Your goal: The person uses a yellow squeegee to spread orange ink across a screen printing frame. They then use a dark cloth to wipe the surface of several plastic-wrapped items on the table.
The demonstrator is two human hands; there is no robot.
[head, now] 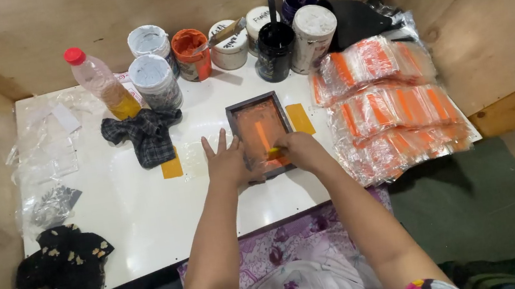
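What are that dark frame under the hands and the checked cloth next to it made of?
The small dark frame looks like wood with a fine mesh stretched inside: thick matt bars around a thin panel stained orange. The left hand presses flat on its edge; the right hand holds something small and yellow-orange on the mesh. The checked cloth seems to be woven cotton: soft, crumpled folds, no shine.

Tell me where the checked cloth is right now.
In the head view the checked cloth lies on the white table, left of the dark printing frame, just below the plastic bottle.
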